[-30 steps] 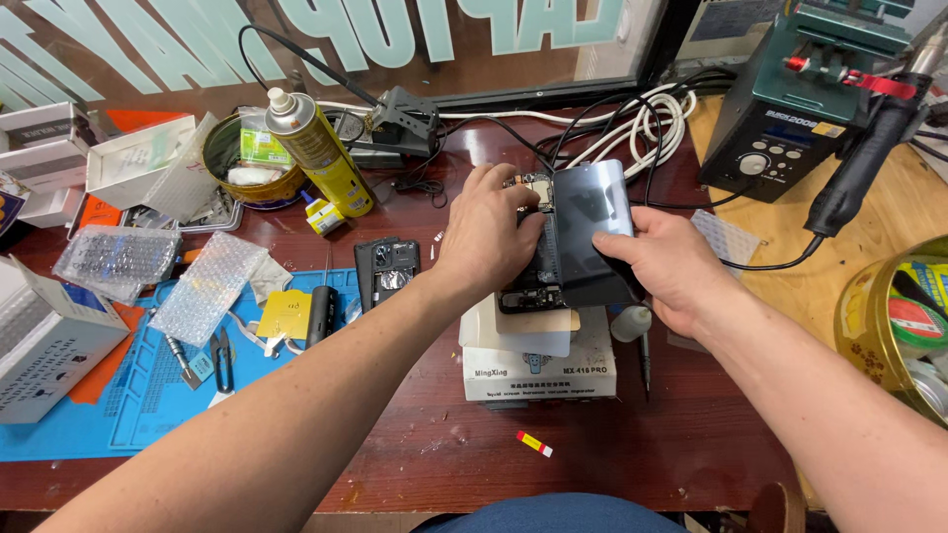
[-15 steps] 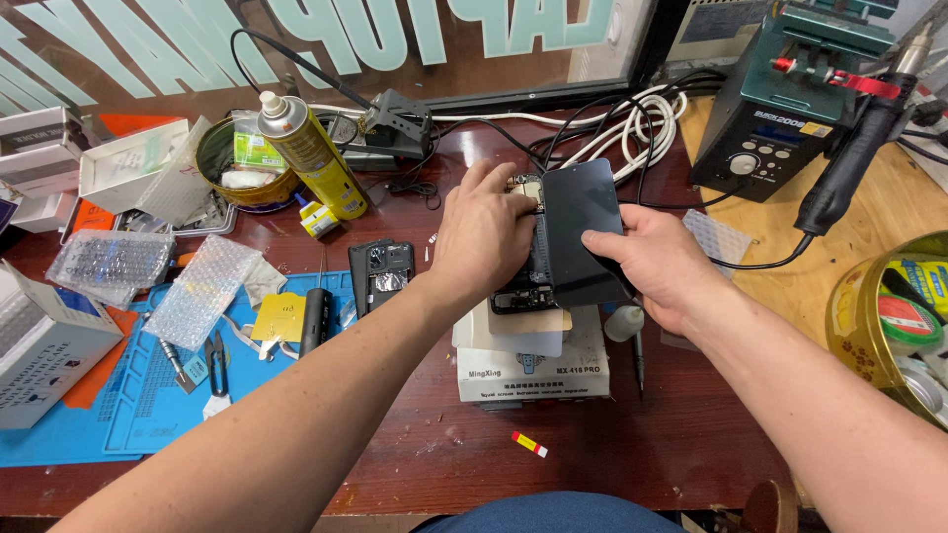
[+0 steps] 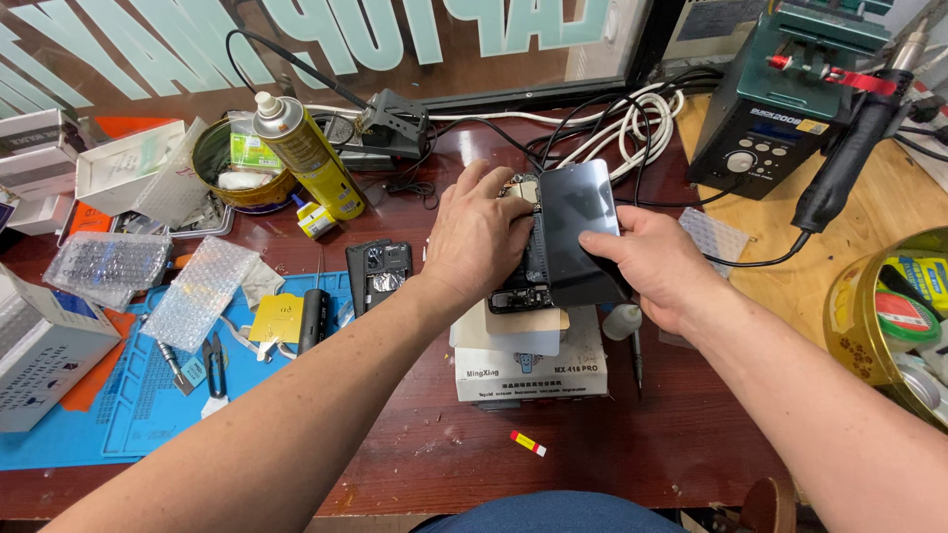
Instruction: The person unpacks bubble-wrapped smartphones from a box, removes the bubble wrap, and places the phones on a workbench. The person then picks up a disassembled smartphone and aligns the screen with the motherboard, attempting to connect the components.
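The opened black smartphone body [image 3: 521,252], its circuit boards and battery bay exposed, lay on a white heating-pad box [image 3: 533,360] near the middle of the dark red wooden table [image 3: 415,454]. Its glossy black glass screen panel [image 3: 581,232] stood hinged up along the phone's right edge, already lifted clear of the frame but not yet carried away; whether a ribbon cable joined the two could not be made out.

The left hand [image 3: 481,237] pressed flat on the phone body, fingers spread over its upper half, pinning it down rather than gripping it. The right hand [image 3: 647,262] curled loosely around the panel's lower right side, thumb on the glass, fingers hidden behind it.

Judging from this, the screen had been separated and the inside work remained to be done.

Just left of the box lay a black phone back cover [image 3: 379,271] on a blue silicone work mat [image 3: 118,415]. A yellow spray can [image 3: 301,153] stood further left, and a dark green hot-air station [image 3: 785,104] sat at the far right.
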